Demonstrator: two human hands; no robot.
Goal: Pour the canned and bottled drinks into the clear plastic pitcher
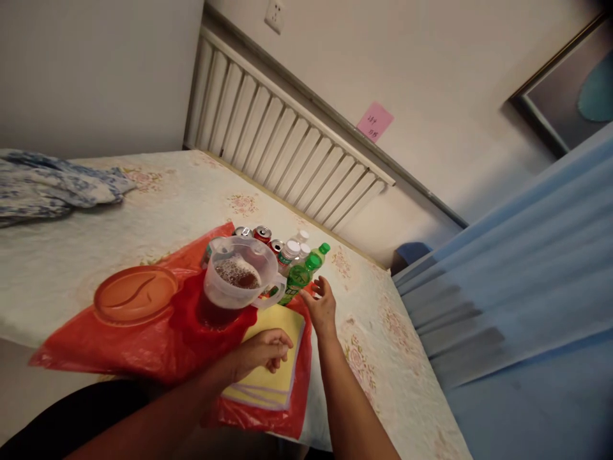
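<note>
My right hand (322,308) is beside a green plastic bottle (297,281), thumb and fingers apart and curved toward it; I cannot tell whether they touch it. My left hand (268,350) hovers over a folded yellow cloth (275,390) with pale purple edging, its fingers loosely curled and nothing visible in them. Left of the bottle stands a clear plastic measuring jug (227,297) with a handle, holding a foamy dark red-brown liquid. An orange round lid or plate (136,295) lies to the left on red plastic sheeting (119,348).
Behind the jug stand red drink cans (262,234), white-capped bottles (290,251) and another green-capped bottle (322,253). Crumpled blue-and-white fabric (52,188) lies far left on the flowered tablecloth (191,185). A radiator (282,131) borders the table's back; a blue curtain (502,281) hangs right.
</note>
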